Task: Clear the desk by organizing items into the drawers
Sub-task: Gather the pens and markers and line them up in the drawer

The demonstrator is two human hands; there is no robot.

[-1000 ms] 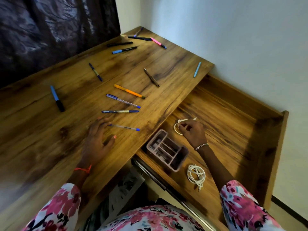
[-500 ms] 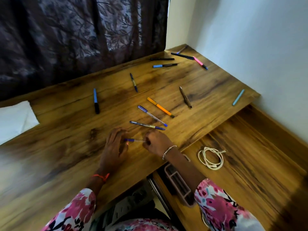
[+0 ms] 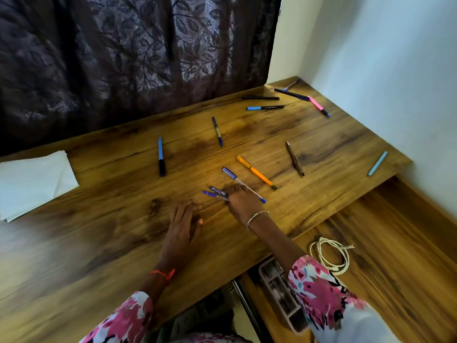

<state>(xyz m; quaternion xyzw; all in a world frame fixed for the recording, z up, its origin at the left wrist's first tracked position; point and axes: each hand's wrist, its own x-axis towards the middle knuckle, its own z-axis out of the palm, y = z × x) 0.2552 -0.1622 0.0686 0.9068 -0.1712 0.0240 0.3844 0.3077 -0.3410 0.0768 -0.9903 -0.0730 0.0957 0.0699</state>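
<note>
**Head view: wooden desk (image 3: 99,243) with its drawer (image 3: 395,243) pulled open at the right.**

- **Far left:** a folded white sheet (image 3: 37,179) lies at the desk's edge.
- **Left of centre:** a blue-and-black marker (image 3: 161,157) lies alone, well apart from both grips.
- **Left grip (image 3: 183,226):** palm down on the desk, fingers straight and close together, holding nothing.
- **Beyond the left grip:** a dark blue pen (image 3: 217,131) lies towards the curtain (image 3: 123,58).
- **Centre:** the blue pens (image 3: 216,191), two together, are held in the right grip (image 3: 241,201). Its fingers curl over them. Their free ends stick out leftward, towards the left grip but clear of it. Whether they are lifted off the desk cannot be told.
- **Just behind the right grip's fingers:** a clear pen with a blue cap (image 3: 243,185) runs diagonally. An orange pen (image 3: 257,173) lies beside it, parallel.
- **Far corner:** a black pen (image 3: 261,97), a blue-capped pen (image 3: 265,108), a dark pen (image 3: 291,94) and a pink pen (image 3: 319,106) lie scattered.
- **Right of centre:** a brown pen (image 3: 295,158) lies on the desk, and a light-blue pen (image 3: 377,163) lies at the desk's right edge.
- **In the drawer:** a compartmented tray (image 3: 282,293) is partly hidden by the right sleeve (image 3: 321,293), and a coiled white cable (image 3: 330,256) lies just right of the forearm.
</note>
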